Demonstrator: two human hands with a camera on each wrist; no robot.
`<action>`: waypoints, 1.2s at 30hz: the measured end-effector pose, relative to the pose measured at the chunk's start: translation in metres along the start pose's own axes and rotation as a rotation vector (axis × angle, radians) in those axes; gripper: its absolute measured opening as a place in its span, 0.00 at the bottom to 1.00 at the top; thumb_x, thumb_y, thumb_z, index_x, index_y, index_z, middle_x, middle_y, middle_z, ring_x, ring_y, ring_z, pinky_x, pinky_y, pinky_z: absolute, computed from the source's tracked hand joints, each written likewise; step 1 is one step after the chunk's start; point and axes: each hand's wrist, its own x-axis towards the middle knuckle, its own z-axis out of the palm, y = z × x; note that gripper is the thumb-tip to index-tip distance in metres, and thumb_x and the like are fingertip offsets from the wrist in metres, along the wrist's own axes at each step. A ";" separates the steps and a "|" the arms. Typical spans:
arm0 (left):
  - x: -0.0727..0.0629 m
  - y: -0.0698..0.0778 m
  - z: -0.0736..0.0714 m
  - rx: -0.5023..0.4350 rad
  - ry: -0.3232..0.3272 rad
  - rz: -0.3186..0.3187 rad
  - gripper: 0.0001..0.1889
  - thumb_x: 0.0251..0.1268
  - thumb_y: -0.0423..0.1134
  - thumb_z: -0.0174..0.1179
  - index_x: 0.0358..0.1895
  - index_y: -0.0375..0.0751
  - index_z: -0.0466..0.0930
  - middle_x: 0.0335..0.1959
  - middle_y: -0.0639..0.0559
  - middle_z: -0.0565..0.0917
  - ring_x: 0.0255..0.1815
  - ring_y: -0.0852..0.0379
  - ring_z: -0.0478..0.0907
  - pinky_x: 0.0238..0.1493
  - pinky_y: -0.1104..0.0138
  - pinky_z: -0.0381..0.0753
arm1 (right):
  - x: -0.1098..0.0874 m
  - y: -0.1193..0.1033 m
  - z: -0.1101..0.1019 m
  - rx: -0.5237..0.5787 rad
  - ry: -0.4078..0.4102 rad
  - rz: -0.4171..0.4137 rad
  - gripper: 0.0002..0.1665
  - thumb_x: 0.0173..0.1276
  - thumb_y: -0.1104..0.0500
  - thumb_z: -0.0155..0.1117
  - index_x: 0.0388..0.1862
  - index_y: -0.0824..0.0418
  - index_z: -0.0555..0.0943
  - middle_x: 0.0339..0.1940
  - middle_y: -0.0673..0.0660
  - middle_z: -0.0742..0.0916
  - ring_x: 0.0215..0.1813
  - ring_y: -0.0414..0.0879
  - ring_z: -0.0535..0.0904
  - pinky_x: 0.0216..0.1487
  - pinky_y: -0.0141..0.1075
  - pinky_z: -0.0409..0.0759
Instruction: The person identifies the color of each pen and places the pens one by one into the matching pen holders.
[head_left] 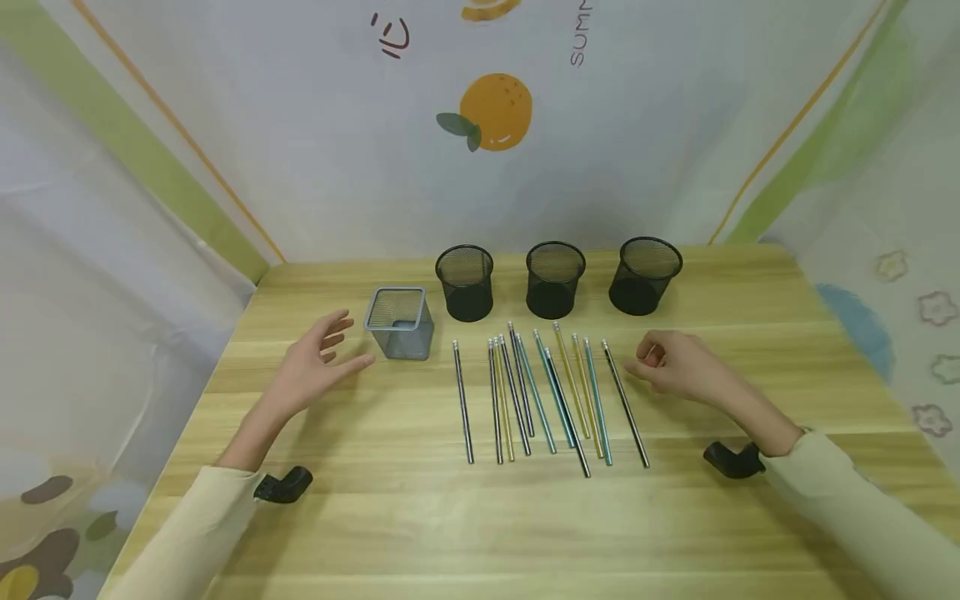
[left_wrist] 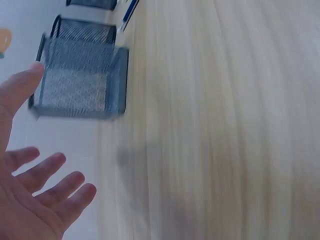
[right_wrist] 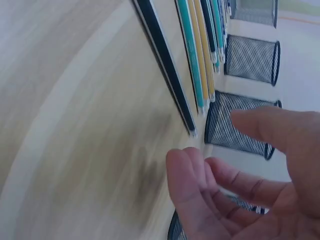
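My left hand (head_left: 311, 367) hovers just left of a grey square mesh pen holder (head_left: 412, 342), fingers spread and thumb pointing toward it. Nothing is in that hand; the left wrist view shows a gap between the thumb and the holder's wall. My right hand (head_left: 678, 367) is to the right of the row of pencils, with loosely bent fingers and nothing between them. Closest to it lies a black pencil (head_left: 626, 403), its eraser end near the fingertips. Several more pencils, such as a teal pencil (head_left: 597, 400) and a yellow pencil (head_left: 504, 404), lie side by side, eraser ends toward the back.
Behind the pencils stand three round black mesh cups: a left cup (head_left: 468, 300), a middle cup (head_left: 553, 296) and a right cup (head_left: 637, 293). A printed white curtain (head_left: 360, 167) hangs along the back edge of the wooden table (head_left: 420, 533).
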 end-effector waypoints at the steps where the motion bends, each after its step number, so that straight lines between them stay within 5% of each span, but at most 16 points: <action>1: 0.003 0.002 0.003 -0.013 0.002 0.001 0.47 0.67 0.46 0.70 0.80 0.34 0.52 0.75 0.32 0.64 0.71 0.28 0.63 0.68 0.40 0.67 | 0.001 -0.001 0.001 0.005 -0.006 0.005 0.16 0.72 0.54 0.70 0.39 0.67 0.80 0.27 0.53 0.82 0.23 0.44 0.82 0.25 0.39 0.78; 12: 0.029 0.010 0.036 -0.124 0.050 0.019 0.54 0.58 0.39 0.77 0.81 0.36 0.48 0.72 0.29 0.63 0.70 0.28 0.63 0.64 0.43 0.73 | 0.007 -0.013 0.015 -0.043 -0.091 0.066 0.19 0.67 0.52 0.73 0.28 0.62 0.74 0.18 0.52 0.78 0.19 0.44 0.74 0.23 0.37 0.72; 17: 0.037 0.013 0.044 -0.149 0.095 -0.027 0.56 0.60 0.39 0.76 0.82 0.36 0.44 0.74 0.28 0.60 0.70 0.27 0.63 0.64 0.43 0.74 | 0.010 -0.015 0.019 -0.075 -0.110 0.086 0.19 0.66 0.54 0.74 0.28 0.62 0.74 0.17 0.52 0.79 0.18 0.44 0.76 0.25 0.37 0.73; 26: 0.049 0.016 0.059 -0.145 0.154 -0.076 0.54 0.56 0.45 0.78 0.79 0.35 0.52 0.72 0.35 0.66 0.72 0.39 0.63 0.70 0.47 0.66 | 0.016 -0.017 0.022 -0.126 -0.107 0.089 0.12 0.63 0.63 0.70 0.26 0.61 0.75 0.19 0.51 0.79 0.19 0.43 0.76 0.25 0.37 0.73; 36: 0.050 0.006 0.057 -0.225 0.127 -0.040 0.50 0.58 0.40 0.78 0.79 0.36 0.54 0.73 0.38 0.66 0.73 0.40 0.63 0.71 0.48 0.65 | 0.018 -0.015 0.016 0.007 -0.168 0.106 0.06 0.62 0.69 0.65 0.28 0.65 0.76 0.18 0.53 0.79 0.17 0.44 0.79 0.22 0.37 0.79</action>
